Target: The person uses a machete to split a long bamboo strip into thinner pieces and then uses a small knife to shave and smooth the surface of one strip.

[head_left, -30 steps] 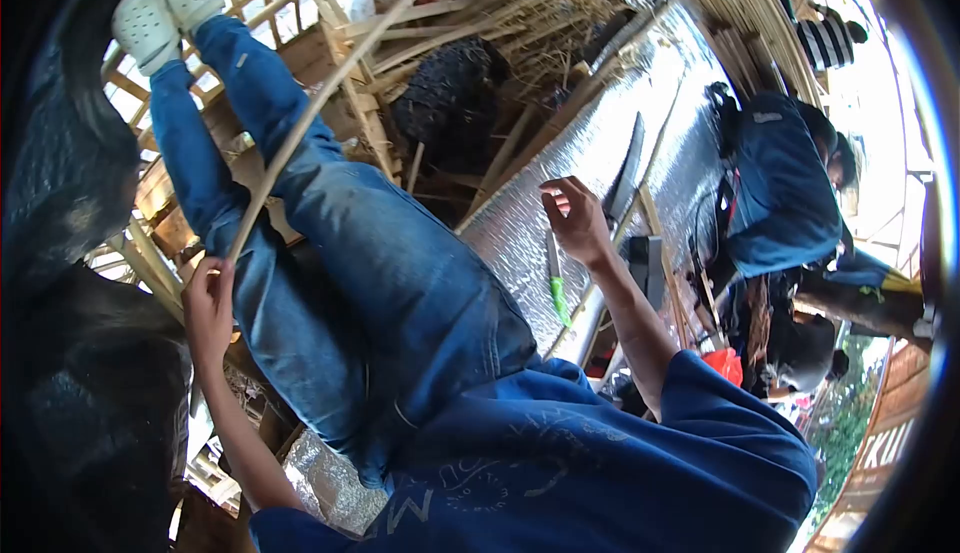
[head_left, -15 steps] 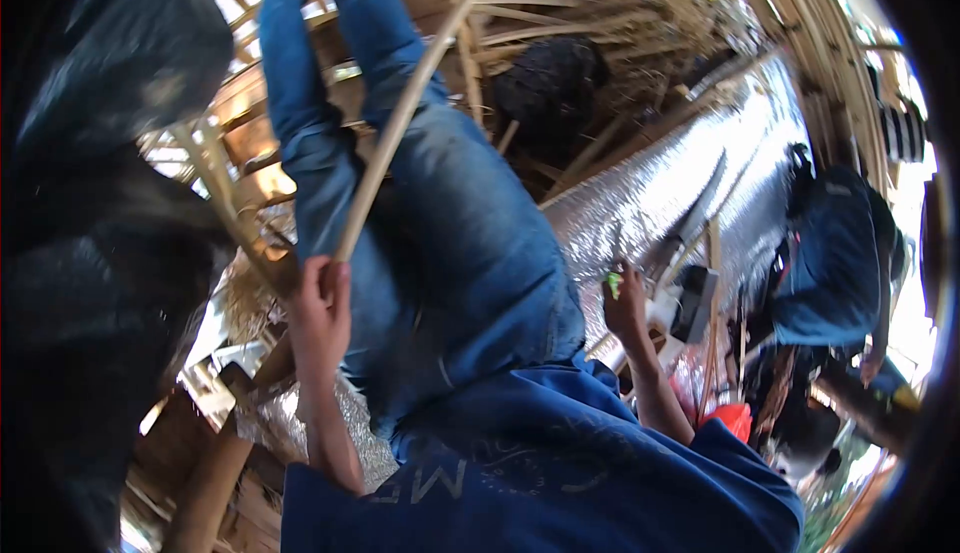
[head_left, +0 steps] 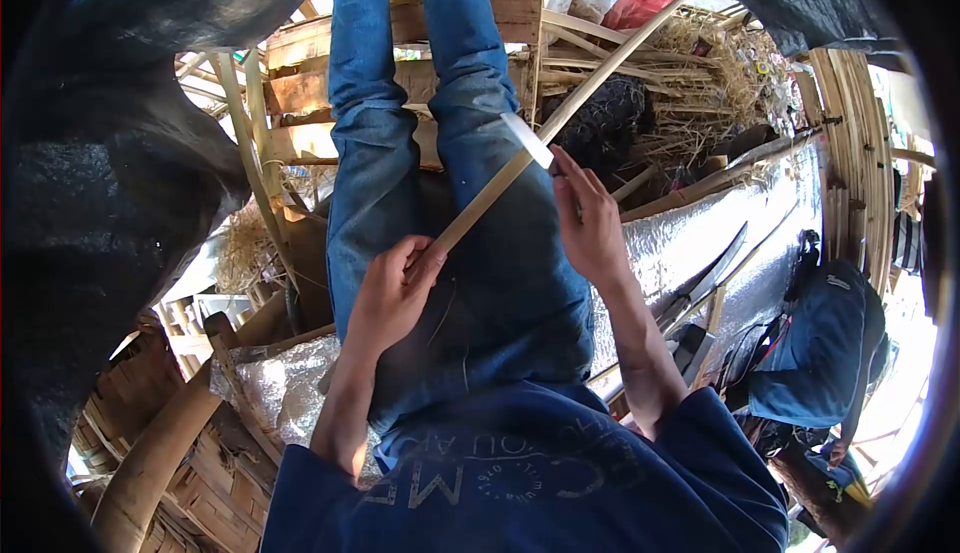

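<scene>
A long pale bamboo strip (head_left: 485, 196) slants across my jeans (head_left: 375, 183) from lower left to upper right. Its near end is gripped by my left hand (head_left: 393, 291), thumb and fingers closed round it. In my right hand (head_left: 592, 221) is a knife, its bright blade (head_left: 526, 140) lying across the strip at an angle. The fingers of that hand are closed and hide the knife's handle.
To my right, a larger long blade (head_left: 718, 265) lies on a silver foil sheet (head_left: 665, 238). Another person (head_left: 815, 353) sits beyond it. Black plastic sheeting (head_left: 90, 183) hangs at left. Straw (head_left: 710, 83) and bamboo pieces lie ahead.
My right hand has come up from the foil sheet to the strip, the knife blade now across it. The strip has swung lower and rightward. My view has turned.
</scene>
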Demonstrator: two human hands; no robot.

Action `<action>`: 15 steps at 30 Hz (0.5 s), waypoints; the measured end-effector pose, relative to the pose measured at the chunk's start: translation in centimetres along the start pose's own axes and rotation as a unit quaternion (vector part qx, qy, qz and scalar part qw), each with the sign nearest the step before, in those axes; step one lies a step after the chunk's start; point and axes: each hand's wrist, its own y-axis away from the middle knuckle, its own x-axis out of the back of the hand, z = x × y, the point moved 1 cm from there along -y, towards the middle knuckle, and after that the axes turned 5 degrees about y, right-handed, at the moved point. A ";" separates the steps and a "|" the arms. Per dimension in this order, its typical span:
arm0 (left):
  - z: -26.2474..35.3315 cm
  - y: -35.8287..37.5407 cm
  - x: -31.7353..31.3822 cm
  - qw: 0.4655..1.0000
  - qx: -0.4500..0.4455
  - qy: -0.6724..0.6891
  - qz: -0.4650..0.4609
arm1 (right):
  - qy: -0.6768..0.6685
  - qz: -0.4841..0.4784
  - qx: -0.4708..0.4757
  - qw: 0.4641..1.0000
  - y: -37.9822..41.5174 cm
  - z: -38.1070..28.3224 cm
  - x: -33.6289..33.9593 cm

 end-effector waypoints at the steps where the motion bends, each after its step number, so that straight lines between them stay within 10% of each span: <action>1: 0.1 -0.1 0.2 1.000 0.020 -0.003 -0.011 | 0.004 -0.003 0.002 1.000 -0.1 0.4 0.0; 7: 0.7 -1.9 0.4 0.966 0.147 0.178 -0.115 | -0.074 -0.083 -0.185 0.976 0.4 -0.2 1.3; 15: 1.6 -3.4 -2.0 0.954 0.138 0.235 -0.128 | 0.038 -0.137 0.005 0.990 2.6 -2.1 0.5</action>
